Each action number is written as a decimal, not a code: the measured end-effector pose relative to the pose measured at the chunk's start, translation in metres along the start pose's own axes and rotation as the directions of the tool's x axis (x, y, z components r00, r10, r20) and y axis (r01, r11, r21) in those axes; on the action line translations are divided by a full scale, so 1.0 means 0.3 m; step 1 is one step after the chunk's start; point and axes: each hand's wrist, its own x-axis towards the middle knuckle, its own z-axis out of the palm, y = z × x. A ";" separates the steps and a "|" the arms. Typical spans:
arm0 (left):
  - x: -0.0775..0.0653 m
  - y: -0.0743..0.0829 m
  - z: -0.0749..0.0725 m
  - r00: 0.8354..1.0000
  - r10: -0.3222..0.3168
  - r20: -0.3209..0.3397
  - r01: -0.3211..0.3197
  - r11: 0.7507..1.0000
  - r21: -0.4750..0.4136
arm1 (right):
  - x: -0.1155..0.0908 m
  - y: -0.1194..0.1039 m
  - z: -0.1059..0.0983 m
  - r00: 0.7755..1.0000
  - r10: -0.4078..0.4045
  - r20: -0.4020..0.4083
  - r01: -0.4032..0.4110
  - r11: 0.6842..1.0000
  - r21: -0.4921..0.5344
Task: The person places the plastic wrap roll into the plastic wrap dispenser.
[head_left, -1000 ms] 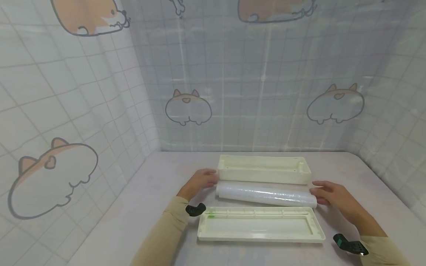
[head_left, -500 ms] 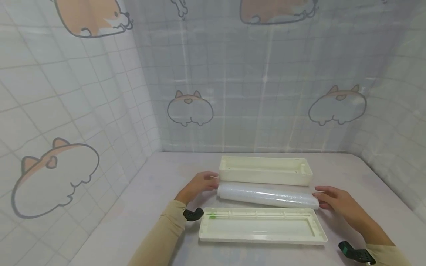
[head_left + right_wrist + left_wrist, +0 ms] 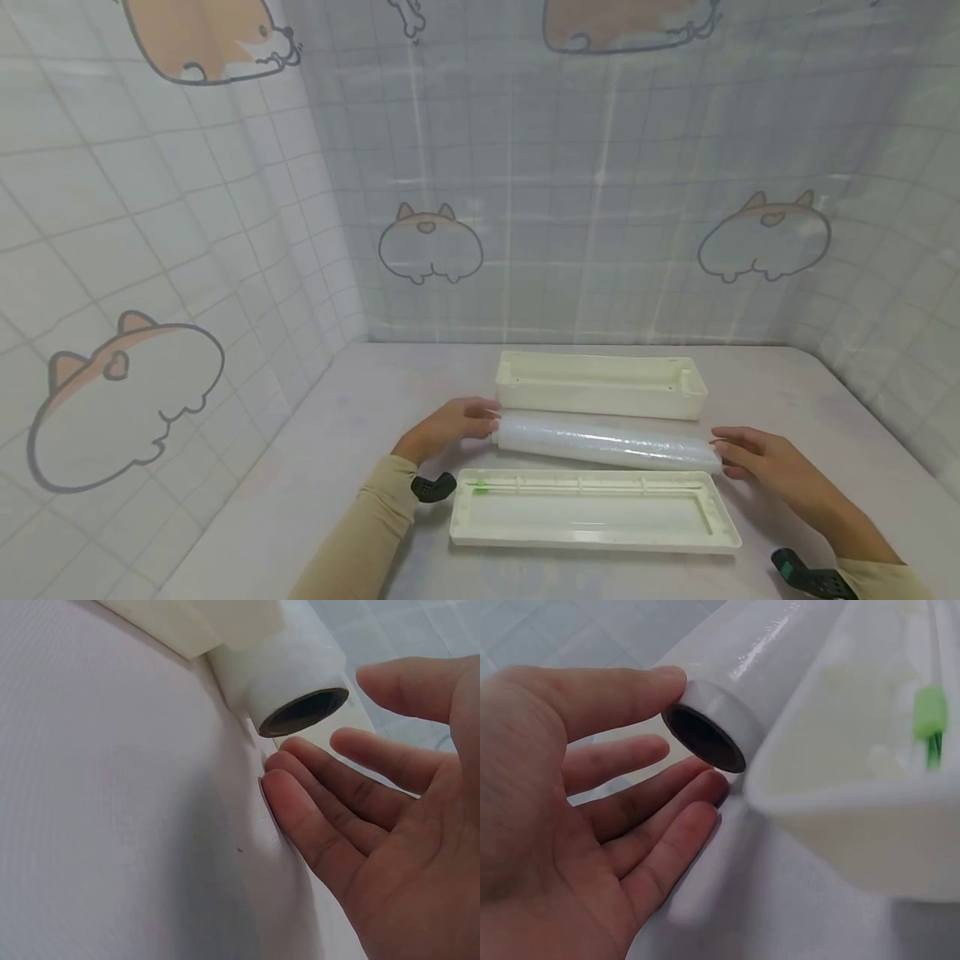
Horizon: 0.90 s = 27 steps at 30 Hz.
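Observation:
A roll of cling film (image 3: 607, 442) lies crosswise between a cream open box (image 3: 600, 398) behind it and a cream lid-like tray (image 3: 592, 543) in front. My left hand (image 3: 450, 427) is at the roll's left end; in the left wrist view its thumb (image 3: 622, 694) rests at the rim of the hollow core (image 3: 705, 739), with the other fingers loosely spread below. By the opposite end is my right hand (image 3: 772, 467). Its relaxed fingers (image 3: 337, 802) lie just below that core end in the right wrist view, the thumb apart from the roll.
A green clip-like piece (image 3: 930, 712) sits on a rail along the tray's far side. The table (image 3: 300, 500) is covered in pale cloth. Printed curtains (image 3: 592, 275) hang behind and on both sides. Each wrist wears a dark device (image 3: 433, 487).
The left hand has shifted slightly rightward and nearer the person. The right hand has drawn slightly nearer the person too. The roll has edged a little right; box and tray keep their places.

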 end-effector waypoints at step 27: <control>-0.002 -0.039 0.005 0.999 0.035 0.033 -0.037 0.998 0.056 | -0.006 0.017 0.013 0.995 -0.058 0.078 0.060 0.998 -0.013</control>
